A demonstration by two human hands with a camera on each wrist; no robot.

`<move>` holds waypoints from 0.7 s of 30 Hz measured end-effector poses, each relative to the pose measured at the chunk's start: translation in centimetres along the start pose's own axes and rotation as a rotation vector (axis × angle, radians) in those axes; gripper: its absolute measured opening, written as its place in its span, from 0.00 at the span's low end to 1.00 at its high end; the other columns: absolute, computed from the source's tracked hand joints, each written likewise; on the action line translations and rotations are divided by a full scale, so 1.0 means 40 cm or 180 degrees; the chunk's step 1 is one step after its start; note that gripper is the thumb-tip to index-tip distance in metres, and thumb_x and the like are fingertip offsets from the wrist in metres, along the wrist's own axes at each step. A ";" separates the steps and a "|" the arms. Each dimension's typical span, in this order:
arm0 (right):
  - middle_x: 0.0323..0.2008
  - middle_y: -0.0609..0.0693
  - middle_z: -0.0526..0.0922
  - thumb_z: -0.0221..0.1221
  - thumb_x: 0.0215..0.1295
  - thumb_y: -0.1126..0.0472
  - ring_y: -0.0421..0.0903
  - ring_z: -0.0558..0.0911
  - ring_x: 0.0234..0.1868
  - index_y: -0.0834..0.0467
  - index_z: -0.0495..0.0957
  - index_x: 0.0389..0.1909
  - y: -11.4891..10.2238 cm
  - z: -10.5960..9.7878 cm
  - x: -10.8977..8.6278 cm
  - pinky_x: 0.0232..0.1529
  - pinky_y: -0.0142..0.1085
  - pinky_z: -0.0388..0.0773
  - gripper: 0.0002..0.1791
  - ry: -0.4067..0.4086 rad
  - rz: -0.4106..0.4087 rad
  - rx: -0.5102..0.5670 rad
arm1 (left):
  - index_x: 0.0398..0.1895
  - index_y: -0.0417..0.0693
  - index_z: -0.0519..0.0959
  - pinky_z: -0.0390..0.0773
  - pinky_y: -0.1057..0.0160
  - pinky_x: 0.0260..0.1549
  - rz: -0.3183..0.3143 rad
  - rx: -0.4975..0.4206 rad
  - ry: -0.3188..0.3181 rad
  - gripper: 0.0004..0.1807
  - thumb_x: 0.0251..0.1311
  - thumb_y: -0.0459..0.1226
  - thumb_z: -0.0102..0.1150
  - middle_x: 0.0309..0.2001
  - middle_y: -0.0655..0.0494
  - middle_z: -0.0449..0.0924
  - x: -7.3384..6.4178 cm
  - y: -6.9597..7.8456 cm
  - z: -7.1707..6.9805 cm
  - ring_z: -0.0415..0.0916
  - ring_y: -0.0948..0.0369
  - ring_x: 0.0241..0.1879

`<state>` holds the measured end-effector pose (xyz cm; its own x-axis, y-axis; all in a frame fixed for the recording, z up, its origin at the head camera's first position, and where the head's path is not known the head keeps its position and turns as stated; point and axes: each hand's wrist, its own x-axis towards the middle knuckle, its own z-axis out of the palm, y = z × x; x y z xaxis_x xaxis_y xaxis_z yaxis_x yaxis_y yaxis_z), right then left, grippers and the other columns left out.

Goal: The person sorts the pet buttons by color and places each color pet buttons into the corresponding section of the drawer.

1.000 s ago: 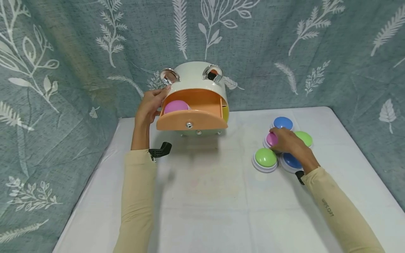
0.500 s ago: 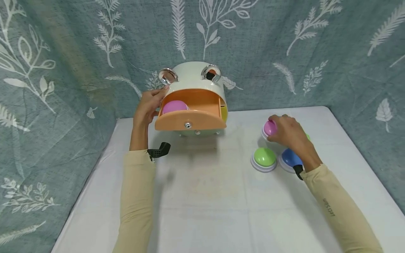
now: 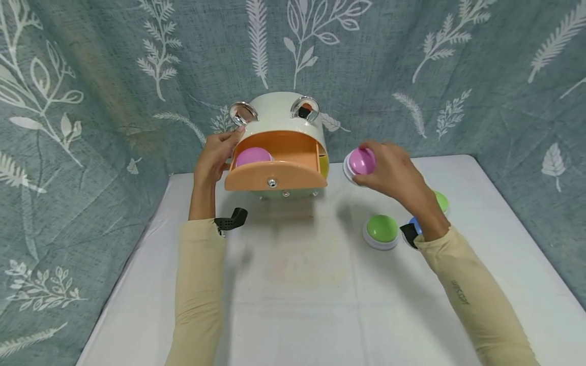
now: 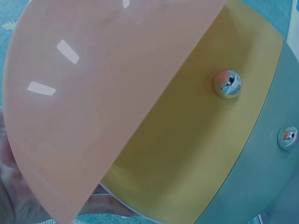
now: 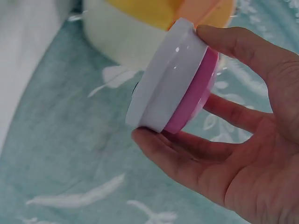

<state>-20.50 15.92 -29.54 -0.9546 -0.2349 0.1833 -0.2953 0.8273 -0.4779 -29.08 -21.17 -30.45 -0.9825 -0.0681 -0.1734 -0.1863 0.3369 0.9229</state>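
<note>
Right hand pinches pink-domed button by its rim, tilted, raised off the surface, right of the frog-faced box and apart from it. Left hand grips the box's left side. Orange drawer pulled out, pink dome inside at left. Risks, my judgement: glossy rim could slip from fingertips; a low pass might knock the drawer; slack left grip could let the box shift.

The place presents as a fabric-screened work area; the type of building cannot be determined. Blue-green fabric with white leaf prints hangs beyond the far edge of the table and along both side edges. Creased white cloth covers the tabletop.
</note>
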 end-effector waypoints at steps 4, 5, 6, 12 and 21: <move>0.57 0.64 0.84 0.74 0.59 0.55 0.61 0.81 0.55 0.65 0.75 0.66 -0.052 -0.001 0.031 0.57 0.55 0.80 0.36 0.0091 -0.0135 0.0116 | 0.78 0.49 0.68 0.84 0.71 0.33 0.0025 0.0003 -0.0011 0.43 0.70 0.66 0.53 0.54 0.57 0.73 0.000 0.001 -0.002 0.73 0.62 0.47; 0.57 0.63 0.84 0.74 0.59 0.55 0.60 0.82 0.55 0.64 0.76 0.65 -0.066 0.000 0.039 0.57 0.54 0.80 0.35 0.0113 -0.0171 0.0157 | 0.78 0.49 0.69 0.84 0.71 0.33 0.0027 0.0002 -0.0012 0.43 0.70 0.66 0.53 0.54 0.57 0.73 0.000 0.001 -0.004 0.73 0.62 0.47; 0.57 0.62 0.85 0.74 0.59 0.55 0.59 0.82 0.54 0.64 0.76 0.65 -0.080 0.001 0.047 0.57 0.54 0.80 0.35 0.0132 -0.0199 0.0204 | 0.78 0.49 0.69 0.84 0.71 0.33 0.0030 0.0002 -0.0012 0.43 0.71 0.66 0.53 0.53 0.58 0.73 -0.001 0.001 -0.005 0.73 0.62 0.47; 0.53 0.58 0.87 0.74 0.59 0.50 0.55 0.83 0.50 0.60 0.79 0.62 -0.151 0.010 0.092 0.52 0.48 0.83 0.33 0.0154 -0.0255 0.0447 | 0.77 0.50 0.70 0.82 0.71 0.32 0.0054 -0.0075 -0.0018 0.41 0.70 0.65 0.54 0.50 0.60 0.73 -0.005 -0.001 -0.007 0.72 0.63 0.44; 0.51 0.55 0.87 0.75 0.57 0.43 0.51 0.82 0.48 0.56 0.81 0.60 -0.194 0.032 0.141 0.47 0.44 0.82 0.33 -0.0092 -0.0159 0.0522 | 0.77 0.50 0.71 0.82 0.70 0.34 0.0067 -0.0195 -0.0058 0.40 0.71 0.64 0.54 0.53 0.60 0.74 -0.008 -0.001 -0.003 0.73 0.63 0.46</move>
<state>-23.65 7.50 -25.90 -0.9386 -0.2902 0.1867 -0.3426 0.7204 -0.6030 -28.76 -21.26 -30.39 -0.9862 -0.0442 -0.1596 -0.1655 0.2800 0.9456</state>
